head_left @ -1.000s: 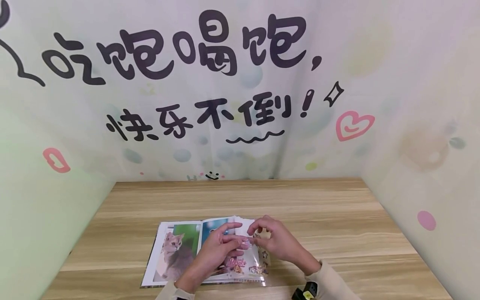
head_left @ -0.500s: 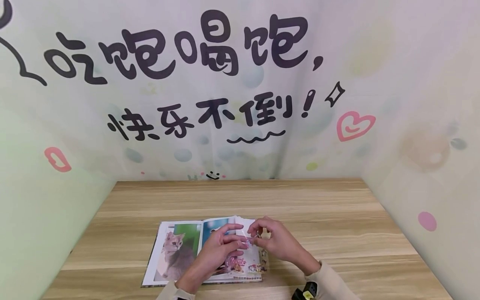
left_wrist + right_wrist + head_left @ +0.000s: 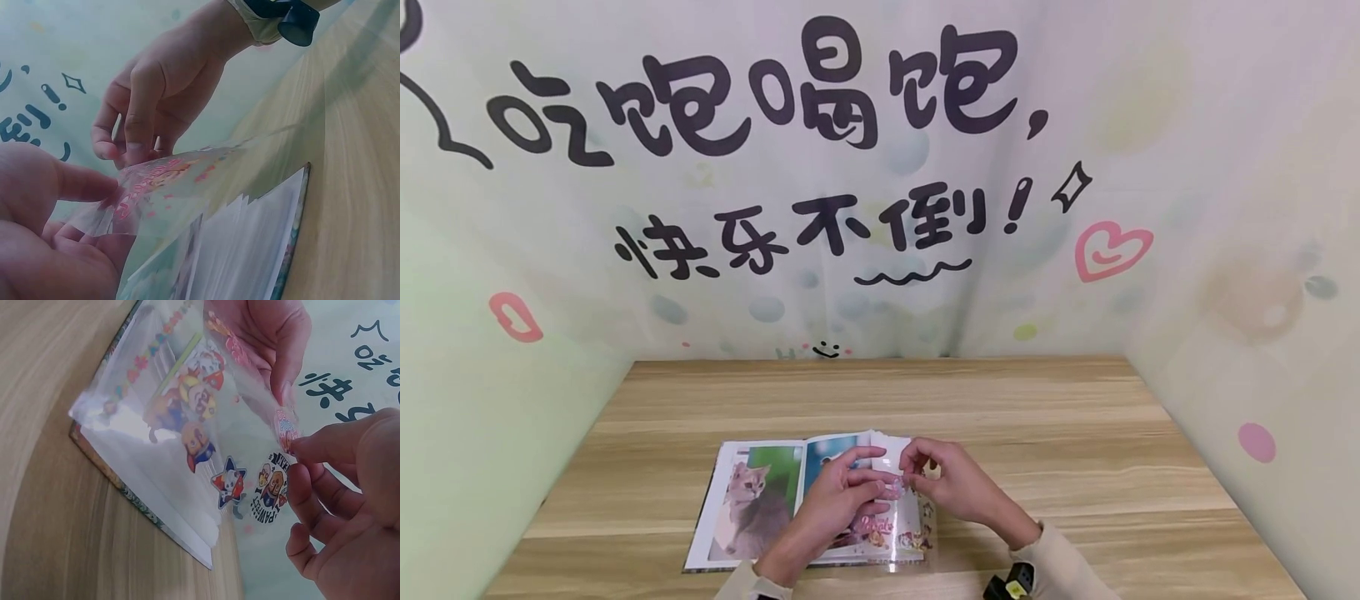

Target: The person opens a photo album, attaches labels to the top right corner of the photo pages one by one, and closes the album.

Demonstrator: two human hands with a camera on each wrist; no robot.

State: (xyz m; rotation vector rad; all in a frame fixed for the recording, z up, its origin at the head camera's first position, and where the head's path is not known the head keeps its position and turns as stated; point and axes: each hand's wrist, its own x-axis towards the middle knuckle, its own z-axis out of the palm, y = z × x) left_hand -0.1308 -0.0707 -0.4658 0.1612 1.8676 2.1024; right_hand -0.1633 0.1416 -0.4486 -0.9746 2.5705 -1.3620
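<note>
A clear plastic sheet [image 3: 891,537] printed with cartoon dogs and pink lettering is held above the right side of an open photo book [image 3: 702,542]. My left hand [image 3: 838,504] pinches it between thumb and fingers. With thumb and forefinger, my right hand [image 3: 958,483] pinches its edge near a small pink patterned piece [image 3: 286,432]. In the right wrist view, a star-shaped dog picture [image 3: 229,483] and a round dog badge [image 3: 270,487] show on the sheet. Whether the sheet is single or a pouch, I cannot tell.
The book lies on a wood-grain table [image 3: 1060,417], with a cat photo [image 3: 751,508] on its left page and a partly covered blue picture [image 3: 823,454] beside it. Behind the table hangs a pale printed curtain [image 3: 880,317]. A black wrist device [image 3: 1009,583] sits at the right sleeve.
The sheet's lower edge lifts slightly, then drops back, and its glare shifts. Both hands stay nearly in place, the right fingers shifting a little along the pinched edge.
</note>
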